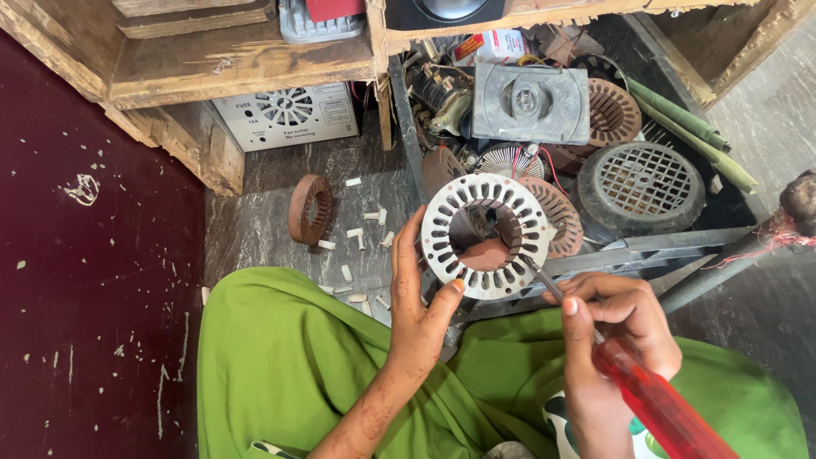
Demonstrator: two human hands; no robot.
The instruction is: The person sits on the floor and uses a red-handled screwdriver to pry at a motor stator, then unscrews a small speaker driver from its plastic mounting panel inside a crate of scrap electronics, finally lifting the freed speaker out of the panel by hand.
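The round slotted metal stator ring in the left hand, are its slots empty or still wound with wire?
Empty: the round slotted metal stator ring shows open, bare slots all around, no wire in them.

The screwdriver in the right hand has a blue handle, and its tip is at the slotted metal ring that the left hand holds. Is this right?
Not quite: the head view shows the screwdriver handle is red, not blue. The right hand holds it with the tip at the slotted metal ring, which the left hand holds.
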